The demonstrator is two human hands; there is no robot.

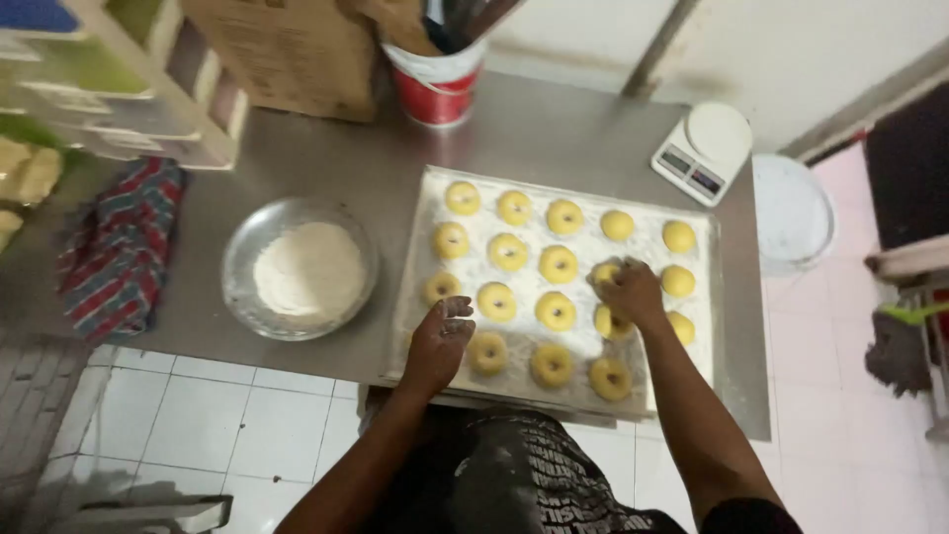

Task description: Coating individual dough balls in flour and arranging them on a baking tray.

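A floured baking tray (435, 193) lies on a steel table (554, 129) and holds several yellow dough rings (509, 251) in rows. My right hand (631, 292) presses its fingers down on one dough piece (605, 272) in the right half of the tray. The fingers hide most of that piece. My left hand (440, 341), dusted with flour, rests on the tray's near left part. It sits beside a dough ring (487, 352), with its fingers loosely curled and nothing in them.
A metal bowl of flour (300, 269) stands left of the tray. A striped cloth (121, 247) lies at the far left. A white kitchen scale (704, 151) sits at the table's right back, and a red-and-white bucket (435, 84) and a cardboard box (287, 54) behind. White floor tiles (217, 415) show below.
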